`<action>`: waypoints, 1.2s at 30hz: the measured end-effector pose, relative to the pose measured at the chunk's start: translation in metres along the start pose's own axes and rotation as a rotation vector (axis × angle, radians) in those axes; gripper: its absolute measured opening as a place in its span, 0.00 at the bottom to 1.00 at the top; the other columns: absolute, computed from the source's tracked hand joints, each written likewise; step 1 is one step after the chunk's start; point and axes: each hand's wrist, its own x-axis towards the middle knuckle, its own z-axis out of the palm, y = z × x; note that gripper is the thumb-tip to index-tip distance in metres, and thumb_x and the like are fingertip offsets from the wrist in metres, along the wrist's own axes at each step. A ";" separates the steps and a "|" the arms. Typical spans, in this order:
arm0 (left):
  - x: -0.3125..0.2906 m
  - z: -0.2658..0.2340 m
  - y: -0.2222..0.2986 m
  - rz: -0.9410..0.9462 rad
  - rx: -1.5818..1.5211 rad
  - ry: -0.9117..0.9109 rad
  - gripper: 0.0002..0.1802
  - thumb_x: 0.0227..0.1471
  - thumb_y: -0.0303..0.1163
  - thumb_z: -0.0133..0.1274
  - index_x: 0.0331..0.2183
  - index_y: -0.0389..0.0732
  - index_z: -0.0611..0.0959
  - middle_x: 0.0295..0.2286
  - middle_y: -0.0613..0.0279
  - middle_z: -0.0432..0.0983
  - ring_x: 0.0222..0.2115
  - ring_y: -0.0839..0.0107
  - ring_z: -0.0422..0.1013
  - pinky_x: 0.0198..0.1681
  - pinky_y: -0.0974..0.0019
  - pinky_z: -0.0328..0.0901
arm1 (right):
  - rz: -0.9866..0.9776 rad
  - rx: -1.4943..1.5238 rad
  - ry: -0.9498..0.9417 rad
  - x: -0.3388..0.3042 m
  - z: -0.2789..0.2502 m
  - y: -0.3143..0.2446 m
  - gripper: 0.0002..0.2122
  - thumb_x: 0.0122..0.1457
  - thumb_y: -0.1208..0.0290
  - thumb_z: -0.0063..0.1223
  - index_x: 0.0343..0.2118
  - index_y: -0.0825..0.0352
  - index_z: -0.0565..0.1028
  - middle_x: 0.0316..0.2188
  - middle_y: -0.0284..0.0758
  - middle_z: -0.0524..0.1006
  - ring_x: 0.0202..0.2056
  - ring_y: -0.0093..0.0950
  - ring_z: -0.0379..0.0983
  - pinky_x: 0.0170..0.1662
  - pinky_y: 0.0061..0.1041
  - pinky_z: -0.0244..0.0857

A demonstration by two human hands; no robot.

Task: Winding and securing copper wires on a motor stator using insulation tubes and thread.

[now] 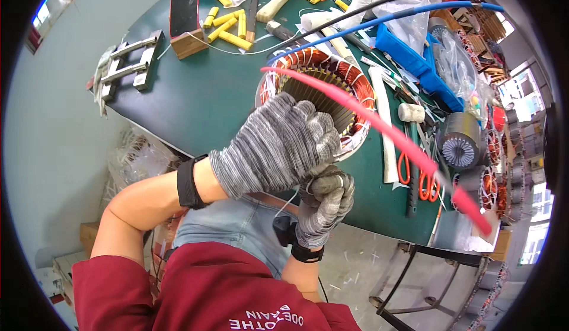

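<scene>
A stator (358,82) with copper windings laced in white cord lies on the green table in front of me, its bore facing up. My left hand (284,144), in a grey striped knit glove, is closed at the stator's near rim and covers part of it. Just below, my right hand (326,200), gloved alike, is closed with its fingers curled. Whatever either hand grips is hidden. A thin white cord runs beside my right hand. Across the stator stretches a red sleeved lead (391,132); a blue lead (367,24) and a black lead (385,2) extend from its far side.
Yellow rolls (234,37) and a phone (184,11) on a wooden block are at the far left, near a metal frame (130,61). To the right lie a white-headed mallet (411,113), orange-handled scissors (428,186), blue bins (409,55) and a metal cylinder (460,140).
</scene>
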 end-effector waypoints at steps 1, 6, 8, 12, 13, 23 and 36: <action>-0.001 0.001 0.002 -0.001 -0.013 -0.006 0.20 0.37 0.37 0.52 0.36 0.40 0.75 0.30 0.59 0.70 0.29 0.62 0.67 0.33 0.58 0.61 | -0.076 -0.089 0.022 0.002 -0.001 0.002 0.15 0.56 0.57 0.48 0.23 0.65 0.66 0.21 0.31 0.67 0.17 0.14 0.56 0.19 0.14 0.52; 0.004 0.005 0.007 -0.073 -0.213 0.122 0.19 0.37 0.36 0.56 0.35 0.39 0.75 0.30 0.57 0.70 0.28 0.58 0.66 0.32 0.56 0.60 | 0.067 -0.196 -0.031 0.010 -0.012 -0.007 0.22 0.59 0.51 0.39 0.22 0.67 0.71 0.19 0.30 0.70 0.19 0.19 0.62 0.22 0.20 0.54; 0.005 0.000 0.010 -0.069 -0.112 0.093 0.16 0.38 0.34 0.56 0.33 0.39 0.76 0.29 0.56 0.70 0.28 0.57 0.66 0.32 0.55 0.60 | 0.140 0.025 -0.044 0.013 -0.005 -0.011 0.14 0.57 0.58 0.46 0.22 0.64 0.65 0.16 0.25 0.60 0.15 0.12 0.51 0.18 0.12 0.46; 0.014 -0.003 0.013 -0.216 -0.204 0.094 0.14 0.38 0.31 0.57 0.32 0.37 0.77 0.27 0.55 0.72 0.28 0.54 0.66 0.34 0.55 0.60 | 0.369 0.357 -0.199 0.025 -0.026 -0.034 0.13 0.59 0.58 0.44 0.26 0.64 0.65 0.21 0.29 0.63 0.15 0.14 0.52 0.15 0.12 0.47; 0.012 0.001 0.014 -0.182 -0.193 0.204 0.12 0.39 0.31 0.57 0.30 0.37 0.77 0.25 0.55 0.72 0.27 0.54 0.66 0.33 0.54 0.60 | 0.306 0.426 -0.130 0.027 -0.032 -0.038 0.11 0.57 0.62 0.48 0.27 0.63 0.65 0.26 0.32 0.65 0.16 0.14 0.54 0.14 0.11 0.48; 0.009 0.005 0.012 -0.179 -0.178 0.218 0.11 0.44 0.38 0.51 0.28 0.41 0.77 0.25 0.57 0.72 0.29 0.58 0.66 0.34 0.54 0.58 | 0.371 0.646 0.223 0.026 -0.046 -0.010 0.15 0.56 0.58 0.52 0.38 0.65 0.71 0.30 0.31 0.72 0.29 0.20 0.66 0.33 0.19 0.62; 0.005 0.007 0.011 -0.166 -0.180 0.244 0.12 0.39 0.30 0.57 0.30 0.39 0.77 0.26 0.54 0.73 0.28 0.54 0.68 0.38 0.54 0.60 | -0.383 -1.015 -0.227 0.018 -0.048 -0.051 0.10 0.43 0.66 0.59 0.26 0.66 0.74 0.33 0.40 0.71 0.36 0.37 0.68 0.40 0.33 0.61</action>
